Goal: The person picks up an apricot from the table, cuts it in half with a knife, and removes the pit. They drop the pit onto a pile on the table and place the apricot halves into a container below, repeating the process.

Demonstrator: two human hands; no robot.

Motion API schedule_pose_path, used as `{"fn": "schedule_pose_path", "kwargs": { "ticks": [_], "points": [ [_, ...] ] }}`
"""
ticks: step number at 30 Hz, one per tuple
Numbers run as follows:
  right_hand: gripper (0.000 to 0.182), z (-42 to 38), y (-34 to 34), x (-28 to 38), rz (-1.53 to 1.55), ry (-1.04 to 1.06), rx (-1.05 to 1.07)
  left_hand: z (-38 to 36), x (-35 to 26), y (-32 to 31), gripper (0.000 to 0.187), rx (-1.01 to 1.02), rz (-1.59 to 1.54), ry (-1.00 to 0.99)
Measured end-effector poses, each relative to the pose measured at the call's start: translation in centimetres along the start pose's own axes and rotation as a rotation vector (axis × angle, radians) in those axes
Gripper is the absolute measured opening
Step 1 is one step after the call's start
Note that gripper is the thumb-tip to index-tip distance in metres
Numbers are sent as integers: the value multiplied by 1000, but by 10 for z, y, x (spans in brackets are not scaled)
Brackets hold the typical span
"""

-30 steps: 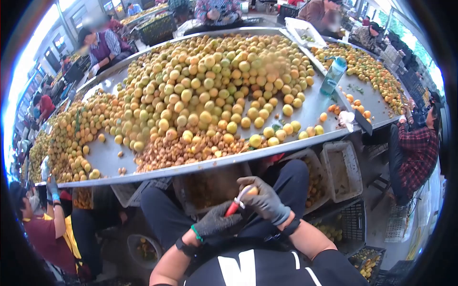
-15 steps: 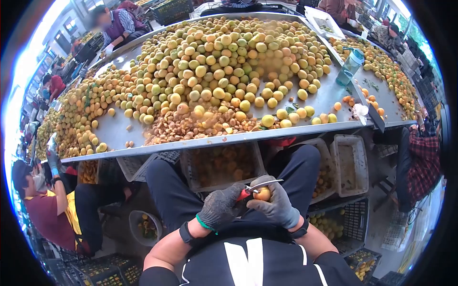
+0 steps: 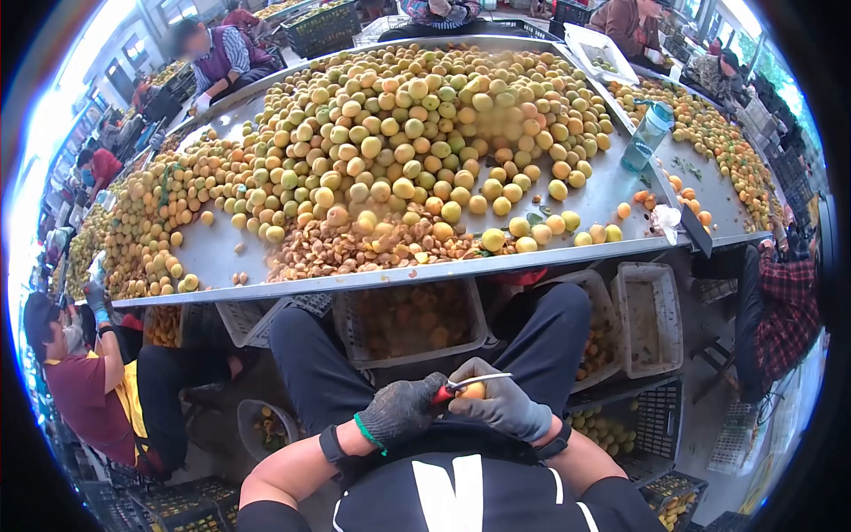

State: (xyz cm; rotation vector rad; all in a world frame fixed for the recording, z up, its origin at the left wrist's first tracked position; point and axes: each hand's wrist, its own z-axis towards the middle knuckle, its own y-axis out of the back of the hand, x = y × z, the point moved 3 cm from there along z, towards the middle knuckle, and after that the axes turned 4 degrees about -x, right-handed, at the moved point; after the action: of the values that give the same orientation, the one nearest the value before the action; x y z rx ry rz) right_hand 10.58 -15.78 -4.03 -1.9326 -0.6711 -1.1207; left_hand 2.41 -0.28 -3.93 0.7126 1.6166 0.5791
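My left hand point(image 3: 401, 410), in a dark grey knit glove with a green cuff edge, is closed around the red handle of a knife point(image 3: 442, 394). The thin blade points right, lying against an apricot point(image 3: 473, 390). That fruit is gripped by my right hand point(image 3: 510, 406), in a lighter grey glove, its fingers wrapped round it. Both hands meet above my lap. Beyond them, the metal table point(image 3: 372, 282) bears a large heap of yellow-green apricots point(image 3: 372, 146). At its near edge lies a pile of brown pits or fruit pieces point(image 3: 355, 248).
Below the table edge stand a crate of fruit point(image 3: 409, 350) and a whitish crate point(image 3: 649, 319). A bucket point(image 3: 266, 427) is on the floor at left. A water bottle point(image 3: 649, 137) stands on the table at right. Co-workers sit left point(image 3: 84, 390), right point(image 3: 784, 310) and across.
Both hands have moved slightly down and left with the knife and apricot. The right hand has turned, covering more of the fruit. The camera view has shifted slightly.
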Motion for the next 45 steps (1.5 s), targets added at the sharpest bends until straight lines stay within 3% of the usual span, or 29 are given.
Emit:
{"fn": "schedule_pose_path", "kwargs": {
  "ticks": [4, 6, 7, 10, 12, 13, 14, 15, 17, 19, 20, 21, 23, 25, 29, 35, 41, 45],
  "points": [
    [36, 1, -5, -5, -322, 78, -123, 2, 8, -10, 38, 52, -14, 28],
    [37, 2, -3, -5, -933, 463, -298, 4, 16, -18, 39, 75, -29, 57],
    [37, 4, -1, -9, -936, 462, -298, 5, 15, -19, 39, 66, -68, 63],
    [39, 9, 7, -12, -775, 535, -358, 9, 4, -12, 38, 30, -206, 53],
    [35, 17, 17, -16, -134, 209, -207, 16, -3, -5, 38, 13, -305, 37],
    [35, 15, 24, -14, 144, 31, -146, 21, -6, 2, 38, -135, -504, -20],
    [34, 14, 28, -6, 104, 107, -174, 25, -7, 10, 38, -284, -703, -77],
    [34, 13, 30, -1, 67, 181, -202, 26, -5, 19, 38, -281, -706, -71],
    [37, 14, 42, -3, 359, 213, -267, 23, -1, 43, 35, -225, -1316, 306],
    [41, 5, 38, 13, 678, 146, -245, 21, -7, 45, 35, -190, -1235, 315],
    [41, 5, 40, 11, 678, 142, -245, 20, -12, 43, 37, -222, -972, 186],
    [44, 5, 43, 9, 614, 217, -189, 19, -17, 39, 38, -248, -705, 61],
    [47, 6, 42, 9, 554, 293, -134, 17, -20, 33, 29, -335, -606, -26],
    [56, 6, 38, 15, 247, 431, -230, 13, -19, 28, 29, -150, -330, -9],
    [53, -1, 19, 25, 253, 357, -136, 9, -14, 17, 38, -226, -307, -69],
    [53, 2, 11, 22, 317, 425, -56, 0, -13, 15, 35, -273, -147, -190],
    [47, -1, 6, 25, 266, 442, -85, -2, -12, 8, 43, -192, 47, -116],
    [44, 0, 0, 25, 274, 462, -109, 1, -14, 3, 37, -173, 36, -50]
  ]
}}
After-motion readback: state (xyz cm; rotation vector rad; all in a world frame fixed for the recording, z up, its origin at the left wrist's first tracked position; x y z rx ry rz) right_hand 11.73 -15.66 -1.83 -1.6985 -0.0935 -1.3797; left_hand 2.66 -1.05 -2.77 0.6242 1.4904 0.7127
